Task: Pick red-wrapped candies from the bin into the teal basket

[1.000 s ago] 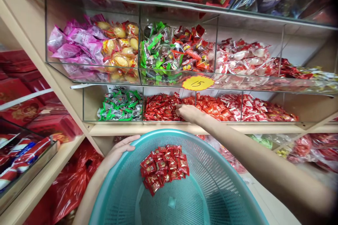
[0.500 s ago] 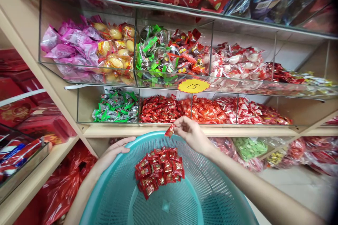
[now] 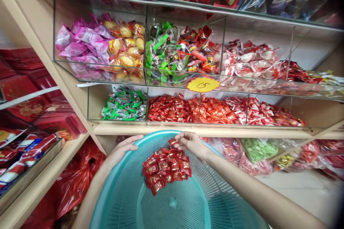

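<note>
A teal plastic basket (image 3: 172,218) with perforated walls is in front of me, tilted toward the shelves. My left hand (image 3: 125,150) grips its far left rim, the thumb and fingers lying along the edge. Inside, a pile of red wrapped candies (image 3: 166,170) rests against the far wall. Just above that pile, inside the far rim, my right hand (image 3: 192,145) pinches one small red wrapped candy (image 3: 173,142) between thumb and fingertips. Beyond the rim is the lower bin of matching red candies (image 3: 168,109).
Clear-walled bins of pink, yellow and green sweets (image 3: 129,48) line the shelf above, with a yellow price tag (image 3: 203,84) marked 15. A wooden shelf edge (image 3: 242,131) runs just behind the basket. Bagged candies (image 3: 259,150) lie underneath; red boxes (image 3: 29,93) are stacked left.
My right hand has lowered the red candy from the far rim toward the pile in the basket. The view has shifted slightly left. My left hand stays on the rim.
</note>
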